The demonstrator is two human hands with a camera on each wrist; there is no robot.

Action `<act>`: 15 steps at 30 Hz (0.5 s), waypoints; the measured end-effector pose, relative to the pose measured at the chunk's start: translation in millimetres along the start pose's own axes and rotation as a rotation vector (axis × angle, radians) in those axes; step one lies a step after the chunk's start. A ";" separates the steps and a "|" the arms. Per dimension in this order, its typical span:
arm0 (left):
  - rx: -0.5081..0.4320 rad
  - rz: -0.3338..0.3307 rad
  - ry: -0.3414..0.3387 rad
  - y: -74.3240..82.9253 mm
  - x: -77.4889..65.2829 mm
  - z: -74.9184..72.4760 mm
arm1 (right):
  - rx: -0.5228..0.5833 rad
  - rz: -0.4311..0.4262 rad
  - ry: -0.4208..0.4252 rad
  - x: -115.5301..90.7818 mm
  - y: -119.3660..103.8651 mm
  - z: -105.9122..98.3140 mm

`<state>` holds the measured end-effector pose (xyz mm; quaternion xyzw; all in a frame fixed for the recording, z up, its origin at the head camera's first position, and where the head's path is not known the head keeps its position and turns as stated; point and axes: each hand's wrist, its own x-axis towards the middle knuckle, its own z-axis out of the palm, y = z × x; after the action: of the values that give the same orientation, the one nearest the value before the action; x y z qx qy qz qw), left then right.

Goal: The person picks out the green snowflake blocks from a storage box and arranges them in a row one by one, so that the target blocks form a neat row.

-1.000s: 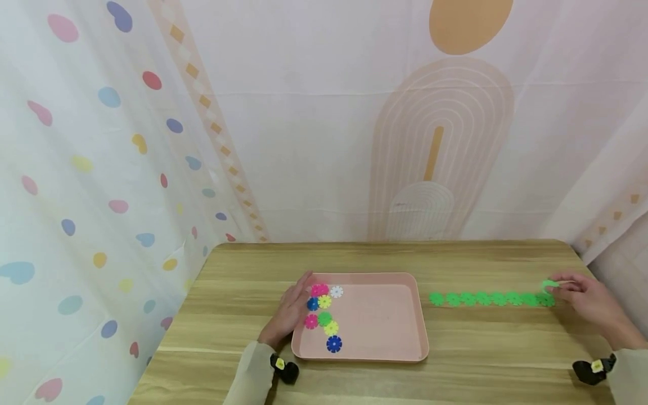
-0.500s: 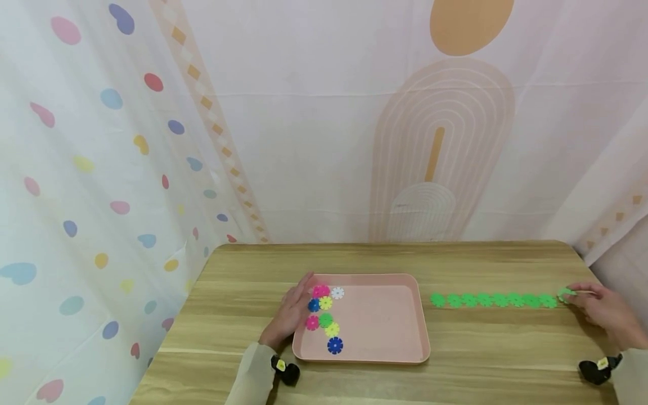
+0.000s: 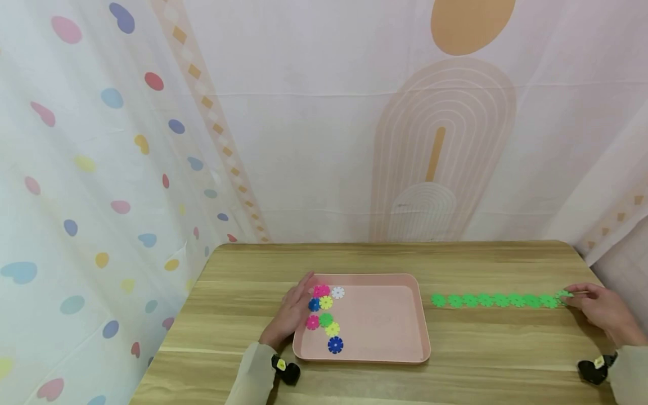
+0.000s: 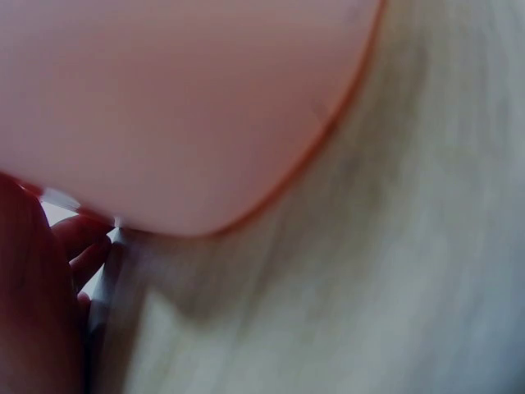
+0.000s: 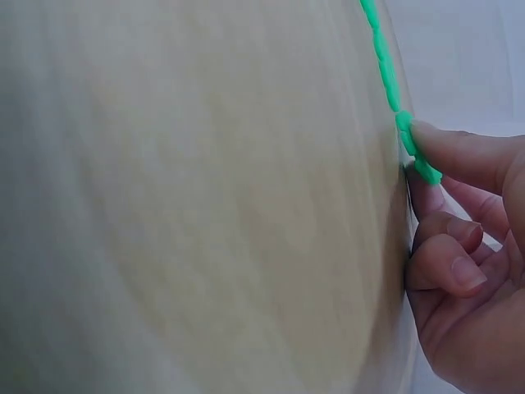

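In the head view, a straight row of green snowflake discs (image 3: 501, 300) lies on the table to the right of a pink tray (image 3: 379, 320). My right hand (image 3: 602, 310) pinches a green snowflake disc (image 3: 563, 296) between thumb and fingers at the row's right end. The right wrist view shows that disc (image 5: 426, 168) slightly tilted, close to or touching its neighbour; which, I cannot tell. My left hand (image 3: 287, 314) rests along the tray's left rim with its fingers fairly straight. In the left wrist view, its fingers (image 4: 86, 246) are partly hidden beside the tray wall.
Inside the tray's left part lie several loose discs: pink (image 3: 313, 322), yellow (image 3: 332, 329), green (image 3: 325, 319), white (image 3: 337, 292) and blue (image 3: 335, 345). A patterned curtain (image 3: 314, 140) hangs behind the wooden table (image 3: 228, 292).
My right hand has moved right and down with the green disc, from above the row to its right end, then slightly left against it. The left hand and tray have stayed still.
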<state>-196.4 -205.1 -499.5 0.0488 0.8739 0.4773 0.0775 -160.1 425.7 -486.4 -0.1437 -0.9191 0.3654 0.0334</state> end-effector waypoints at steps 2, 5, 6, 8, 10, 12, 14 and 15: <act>-0.001 0.002 -0.001 -0.1 -0.1 -0.1 | 0.000 -0.009 -0.003 -0.1 0.6 0.0; -0.008 0.003 -0.004 -0.2 0.0 -0.3 | -0.010 -0.011 -0.003 0.5 0.7 -0.9; -0.011 0.003 -0.004 -0.3 0.0 -0.2 | -0.010 -0.013 -0.003 0.6 0.7 -1.0; -0.014 0.001 -0.005 -0.6 0.1 -0.1 | -0.017 -0.016 -0.002 0.9 0.6 -1.3; -0.014 0.003 -0.003 -0.8 0.2 0.0 | -0.020 -0.018 0.003 0.5 0.5 -0.9; -0.016 0.007 0.000 -0.7 0.1 0.1 | -0.027 -0.024 0.009 0.0 0.8 -0.3; -0.018 0.010 0.001 -0.5 0.1 0.1 | -0.027 -0.026 0.013 0.4 1.7 0.2; -0.018 0.010 0.002 -0.4 0.0 0.1 | -0.024 -0.029 0.015 0.7 2.7 0.7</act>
<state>-196.5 -205.3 -499.9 0.0519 0.8694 0.4857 0.0748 -160.2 427.4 -488.7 -0.1336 -0.9251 0.3527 0.0441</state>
